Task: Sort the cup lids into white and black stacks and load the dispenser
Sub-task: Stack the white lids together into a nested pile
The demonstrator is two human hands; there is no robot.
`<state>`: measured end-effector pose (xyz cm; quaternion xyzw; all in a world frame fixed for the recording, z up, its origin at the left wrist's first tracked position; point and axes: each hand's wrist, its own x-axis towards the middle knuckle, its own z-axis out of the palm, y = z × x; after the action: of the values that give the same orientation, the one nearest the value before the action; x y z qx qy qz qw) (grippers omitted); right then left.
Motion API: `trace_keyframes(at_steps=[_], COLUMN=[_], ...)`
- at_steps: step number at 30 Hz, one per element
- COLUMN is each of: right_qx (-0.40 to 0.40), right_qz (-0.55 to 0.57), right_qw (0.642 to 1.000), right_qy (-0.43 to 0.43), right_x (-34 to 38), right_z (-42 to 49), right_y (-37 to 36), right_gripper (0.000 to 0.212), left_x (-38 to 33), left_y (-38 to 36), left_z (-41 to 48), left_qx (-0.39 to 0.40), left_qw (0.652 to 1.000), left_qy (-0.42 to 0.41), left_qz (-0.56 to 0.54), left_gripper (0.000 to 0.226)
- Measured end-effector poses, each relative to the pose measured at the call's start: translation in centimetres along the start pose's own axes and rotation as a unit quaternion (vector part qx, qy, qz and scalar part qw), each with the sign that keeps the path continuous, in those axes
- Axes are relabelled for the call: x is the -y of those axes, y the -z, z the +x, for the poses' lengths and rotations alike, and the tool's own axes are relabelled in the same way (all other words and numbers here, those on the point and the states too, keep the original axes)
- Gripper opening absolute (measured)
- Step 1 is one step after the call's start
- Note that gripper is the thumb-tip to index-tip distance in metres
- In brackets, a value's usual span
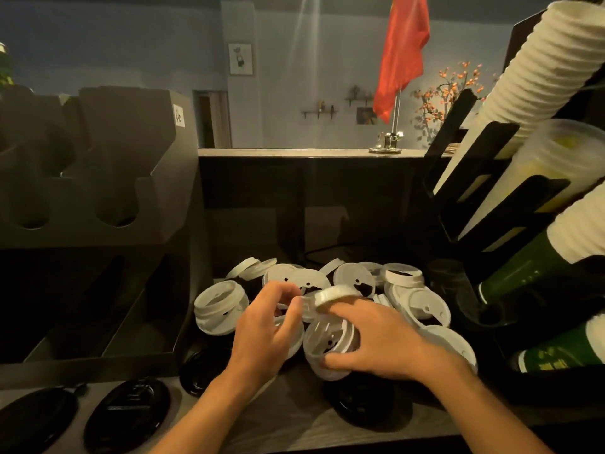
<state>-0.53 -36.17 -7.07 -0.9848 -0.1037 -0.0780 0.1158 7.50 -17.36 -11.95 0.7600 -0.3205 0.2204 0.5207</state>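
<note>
Head camera view: right hand [376,339] clamped on a tilted stack of white lids [329,344], thumb under the near rim, fingers [352,306] curled over the far side. Stack axis leaning up and away from the wrist, hollow side toward the camera. Left hand [265,329] just beside that stack on its left, fingers [283,291] curled, thumb and forefinger apparently pinching a loose white lid [334,294] at the stack's upper end; exact contact hard to tell in the dim light. Judged as mid-step: seating one more white lid on the held stack. Further supply straight ahead of both hands, in the pile of white lids [353,280] on the surface [288,421], near either hand, left one freer to pick. Second short white stack [217,309] standing just left of the left hand. Black lids [131,409] lying flat at the near left of the surface, others half hidden under the pile, not yet stacked. Dispenser [98,178] up and to the left, well apart from the held stack, nearer the left hand; loading likely to call for a carry leftward and upward. Possible trouble: loosely nested lids sliding off the tilted stack.
</note>
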Motion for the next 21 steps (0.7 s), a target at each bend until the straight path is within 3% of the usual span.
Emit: trace_keyframes(at_steps=[3,8,11,18,21], right_qx=[-0.004,0.012,0.046,-0.001,-0.041], right_qz=[0.083,0.183,0.163,0.249,0.320], right_qw=[0.996,0.983,0.985,0.968,0.947], right_qy=[-0.015,-0.010,0.004,0.016,0.003], right_x=[-0.7,-0.8,0.1,0.0,-0.3], right_z=[-0.1,0.6,1.2,1.5,1.0], right_y=[0.3,1.5,2.5,2.0,1.6], right_gripper=[0.075,0.056,0.046,0.048,0.046], left_x=[0.3,0.6,0.1,-0.5,-0.3], left_y=[-0.1,-0.3,-0.5,-0.2,0.1], left_z=[0.1,-0.2,-0.3,0.2,0.3], left_qx=[0.021,0.084,0.112,-0.026,-0.070], left_qw=[0.999,0.996,0.991,0.992,0.985], left_qy=[0.019,0.026,0.027,0.047,0.071], left_qz=[-0.016,-0.021,-0.063,-0.114,-0.137], left_gripper=[0.010,0.047,0.038,0.011,0.016])
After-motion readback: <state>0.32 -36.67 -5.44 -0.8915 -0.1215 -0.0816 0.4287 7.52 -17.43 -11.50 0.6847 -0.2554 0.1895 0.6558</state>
